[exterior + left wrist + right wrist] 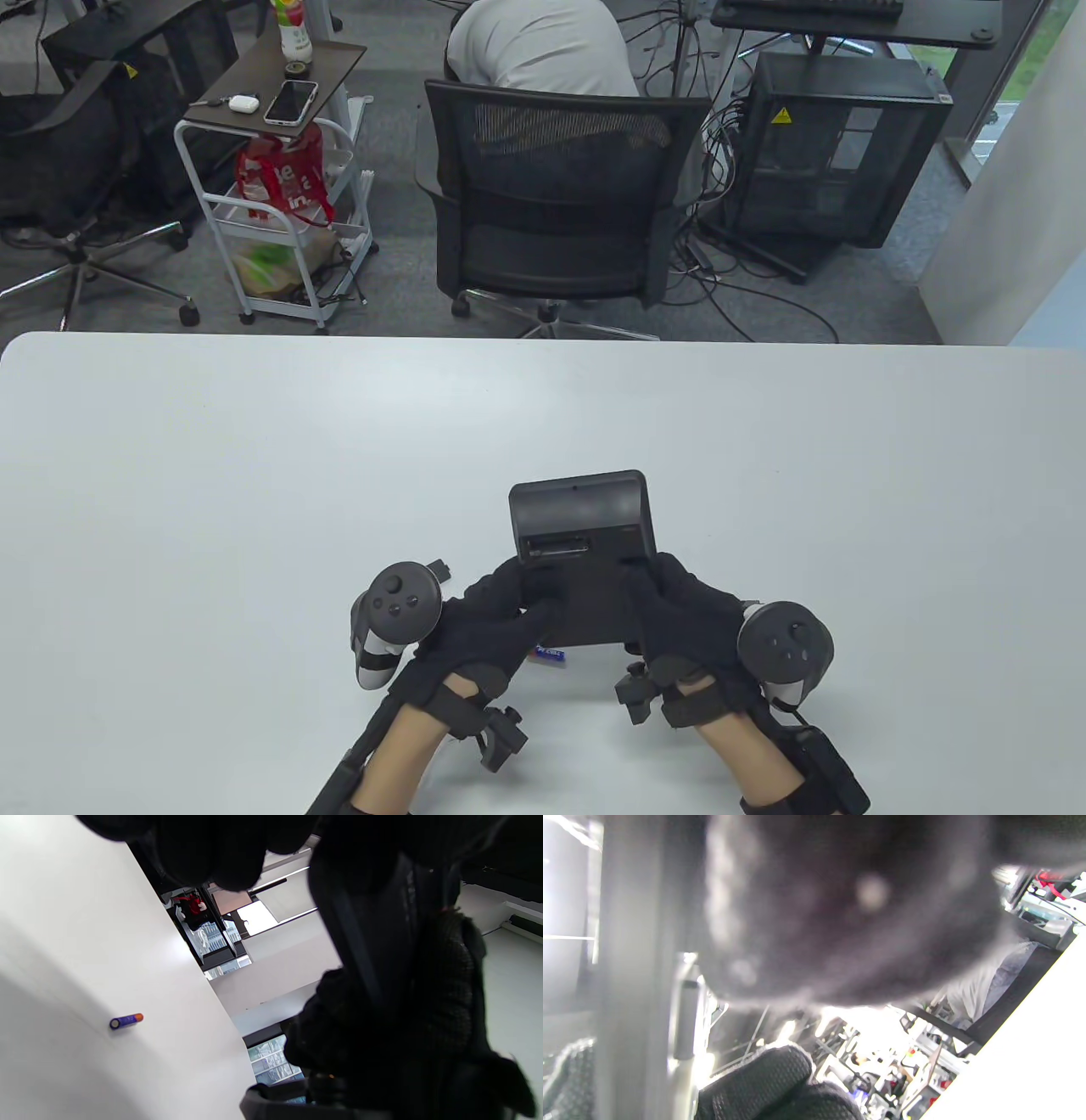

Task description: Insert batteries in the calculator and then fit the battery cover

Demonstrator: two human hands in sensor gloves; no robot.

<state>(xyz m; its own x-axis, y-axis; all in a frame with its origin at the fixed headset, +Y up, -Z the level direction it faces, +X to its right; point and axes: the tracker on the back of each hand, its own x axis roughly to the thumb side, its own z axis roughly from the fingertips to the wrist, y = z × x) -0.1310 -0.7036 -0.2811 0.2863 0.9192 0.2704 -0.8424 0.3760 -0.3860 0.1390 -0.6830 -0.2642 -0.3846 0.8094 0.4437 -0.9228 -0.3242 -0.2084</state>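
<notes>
We hold the calculator [585, 543] back-up at lower centre of the table view, so the open battery slot faces us. Left hand [488, 615] grips its lower-left edge, fingers curled on the body. A spare battery [550, 654] lies on the table [212, 475] just under that edge, within reach (likely next in). Right hand [679, 611] grips the lower-right edge, bracing it. A small dark part [439, 567] sits beside the left tracker, possibly the cover; we cannot tell.
</notes>
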